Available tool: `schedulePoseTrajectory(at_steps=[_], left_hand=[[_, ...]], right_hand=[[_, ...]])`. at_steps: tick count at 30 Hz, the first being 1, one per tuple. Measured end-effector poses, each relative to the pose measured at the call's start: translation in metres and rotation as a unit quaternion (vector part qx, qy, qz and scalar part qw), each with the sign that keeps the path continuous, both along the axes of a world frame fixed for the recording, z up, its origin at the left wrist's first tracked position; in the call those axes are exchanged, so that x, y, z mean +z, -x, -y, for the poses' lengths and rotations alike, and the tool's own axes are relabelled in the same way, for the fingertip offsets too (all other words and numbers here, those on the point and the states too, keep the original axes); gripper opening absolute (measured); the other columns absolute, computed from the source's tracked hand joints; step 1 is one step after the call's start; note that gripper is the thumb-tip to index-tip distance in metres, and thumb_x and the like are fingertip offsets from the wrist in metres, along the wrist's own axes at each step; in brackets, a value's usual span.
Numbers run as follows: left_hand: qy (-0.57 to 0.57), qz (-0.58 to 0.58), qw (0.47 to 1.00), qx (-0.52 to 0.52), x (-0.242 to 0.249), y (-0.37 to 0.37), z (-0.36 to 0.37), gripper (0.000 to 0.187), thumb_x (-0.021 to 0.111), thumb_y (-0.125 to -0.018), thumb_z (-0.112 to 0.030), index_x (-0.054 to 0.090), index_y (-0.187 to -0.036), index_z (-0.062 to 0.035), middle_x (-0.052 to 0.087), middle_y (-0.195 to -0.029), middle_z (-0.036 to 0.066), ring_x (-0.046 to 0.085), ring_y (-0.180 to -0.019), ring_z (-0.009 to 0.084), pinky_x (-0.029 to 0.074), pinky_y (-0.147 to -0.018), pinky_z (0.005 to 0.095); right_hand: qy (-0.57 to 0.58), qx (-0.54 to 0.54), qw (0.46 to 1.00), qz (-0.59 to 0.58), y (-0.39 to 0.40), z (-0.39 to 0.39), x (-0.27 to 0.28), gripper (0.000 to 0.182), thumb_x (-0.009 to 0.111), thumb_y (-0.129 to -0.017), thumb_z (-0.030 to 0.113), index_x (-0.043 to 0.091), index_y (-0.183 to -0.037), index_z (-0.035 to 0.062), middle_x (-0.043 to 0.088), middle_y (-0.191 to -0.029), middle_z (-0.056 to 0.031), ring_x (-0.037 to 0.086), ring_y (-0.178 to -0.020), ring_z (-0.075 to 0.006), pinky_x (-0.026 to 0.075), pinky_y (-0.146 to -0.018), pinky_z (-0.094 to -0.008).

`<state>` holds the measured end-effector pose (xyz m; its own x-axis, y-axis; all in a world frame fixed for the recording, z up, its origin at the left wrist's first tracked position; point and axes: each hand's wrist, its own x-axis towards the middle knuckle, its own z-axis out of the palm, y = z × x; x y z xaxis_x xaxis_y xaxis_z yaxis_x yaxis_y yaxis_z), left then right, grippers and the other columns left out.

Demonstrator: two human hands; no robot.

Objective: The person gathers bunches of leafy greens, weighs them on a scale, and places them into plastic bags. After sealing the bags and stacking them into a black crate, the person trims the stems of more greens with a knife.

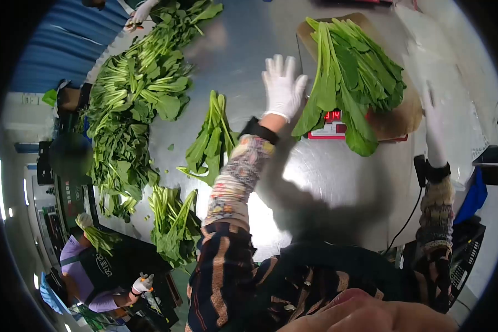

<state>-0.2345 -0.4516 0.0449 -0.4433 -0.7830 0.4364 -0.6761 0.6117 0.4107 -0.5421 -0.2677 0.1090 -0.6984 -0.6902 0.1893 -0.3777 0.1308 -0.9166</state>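
Greens (346, 77) are borne by the lit scale (327, 133); weighing seems in hand. Beside them, the empty left hand (282, 91) is spread wide; near plastic sheeting (460, 77), the right hand's (434, 127) finger spread cannot be told. For any lift, stems should be gathered together.

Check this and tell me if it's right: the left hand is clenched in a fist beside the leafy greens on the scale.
Not quite: the head view shows the left hand open with fingers spread. It is beside the leafy greens on the scale.
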Motion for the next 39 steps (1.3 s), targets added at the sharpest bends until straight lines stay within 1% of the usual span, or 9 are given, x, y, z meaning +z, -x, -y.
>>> schedulePoseTrajectory(at_steps=[6, 10, 19, 22, 24, 30, 32, 33, 39], left_hand=[[-0.295, -0.246, 0.923, 0.011, 0.013, 0.047, -0.05, 0.055, 0.032, -0.096, -0.04, 0.031, -0.139, -0.0057, 0.025, -0.145, 0.02, 0.012, -0.137, 0.0362, 0.009, -0.108, 0.0517], [-0.353, -0.347, 0.869, 0.005, 0.047, 0.008, -0.121, 0.06, 0.043, -0.094, -0.034, 0.023, -0.14, -0.0009, 0.041, -0.134, 0.025, 0.036, -0.127, 0.0342, 0.026, -0.105, 0.0316], [-0.366, -0.17, 0.892, 0.203, 0.024, -0.121, -0.279, 0.059, 0.056, -0.089, -0.028, 0.032, -0.132, 0.0054, 0.06, -0.107, 0.019, 0.059, -0.095, 0.0249, 0.045, -0.084, 0.0319], [-0.235, -0.157, 0.914, 0.29, -0.046, -0.126, -0.307, 0.063, 0.059, -0.087, -0.03, 0.032, -0.131, 0.0059, 0.056, -0.112, 0.023, 0.056, -0.101, 0.0311, 0.043, -0.088, 0.0354], [-0.419, -0.047, 0.869, 0.26, 0.04, -0.122, -0.301, 0.082, 0.057, -0.086, -0.04, 0.017, -0.136, 0.0111, 0.033, -0.136, 0.029, 0.035, -0.126, 0.037, 0.03, -0.103, 0.0365], [-0.459, -0.065, 0.881, 0.095, 0.037, -0.106, -0.317, 0.076, 0.047, -0.088, -0.051, 0.034, -0.132, 0.0098, 0.019, -0.142, 0.032, 0.012, -0.134, 0.0443, 0.01, -0.111, 0.0435], [-0.416, -0.233, 0.87, 0.125, 0.029, -0.125, -0.306, 0.054, 0.049, -0.092, -0.042, 0.051, -0.123, 0.0023, 0.061, -0.107, 0.017, 0.058, -0.098, 0.0213, 0.042, -0.09, 0.032], [-0.393, -0.267, 0.868, 0.147, 0.02, -0.143, -0.288, 0.048, 0.049, -0.092, -0.043, 0.06, -0.109, 0.0007, 0.065, -0.084, 0.006, 0.057, -0.069, 0.0127, 0.046, -0.071, 0.0283], [-0.159, -0.121, 0.822, 0.534, -0.031, -0.272, -0.127, 0.061, 0.053, -0.087, -0.031, 0.033, -0.13, 0.0076, 0.039, -0.127, 0.03, 0.044, -0.112, 0.0397, 0.037, -0.095, 0.04]], right_hand=[[-0.047, 0.27, 0.948, 0.162, -0.042, 0.007, 0.009, 0.049, 0.05, -0.09, 0.019, 0.04, -0.133, -0.0016, 0.052, -0.124, -0.0077, 0.049, -0.106, -0.013, 0.037, -0.091, -0.0244], [-0.048, 0.281, 0.956, 0.073, -0.077, -0.041, -0.002, 0.046, 0.049, -0.089, 0.013, 0.042, -0.132, -0.0012, 0.05, -0.127, -0.0051, 0.047, -0.11, -0.0116, 0.034, -0.096, -0.0247], [-0.09, 0.345, 0.885, 0.3, -0.179, -0.149, -0.089, 0.042, 0.052, -0.088, 0.003, 0.045, -0.128, -0.005, 0.052, -0.126, -0.0078, 0.048, -0.113, -0.0147, 0.034, -0.099, -0.0265], [-0.168, 0.367, 0.903, 0.147, -0.2, -0.162, -0.113, 0.037, 0.054, -0.087, 0.007, 0.051, -0.123, -0.0003, 0.06, -0.115, -0.0111, 0.055, -0.103, -0.016, 0.041, -0.09, -0.0276], [-0.179, 0.368, 0.907, 0.101, -0.202, -0.157, -0.101, 0.035, 0.055, -0.087, 0.008, 0.052, -0.121, -0.0004, 0.061, -0.113, -0.0126, 0.056, -0.101, -0.0171, 0.042, -0.089, -0.0284], [-0.207, 0.356, 0.904, 0.119, -0.2, -0.155, -0.111, 0.034, 0.055, -0.088, 0.012, 0.052, -0.119, -0.0018, 0.061, -0.111, -0.0142, 0.057, -0.1, -0.0208, 0.043, -0.087, -0.0305], [-0.217, 0.336, 0.913, 0.077, -0.197, -0.156, -0.12, 0.034, 0.055, -0.088, 0.011, 0.051, -0.119, -0.0028, 0.061, -0.11, -0.0135, 0.057, -0.099, -0.0192, 0.043, -0.087, -0.0302], [-0.206, 0.33, 0.911, 0.137, -0.193, -0.156, -0.131, 0.034, 0.055, -0.088, 0.011, 0.051, -0.119, -0.0037, 0.061, -0.109, -0.013, 0.057, -0.099, -0.0182, 0.043, -0.087, -0.0297], [-0.137, 0.354, 0.908, 0.177, -0.197, -0.158, -0.118, 0.032, 0.056, -0.087, 0.011, 0.054, -0.115, -0.0039, 0.062, -0.106, -0.0094, 0.056, -0.097, -0.0157, 0.043, -0.085, -0.0286]])
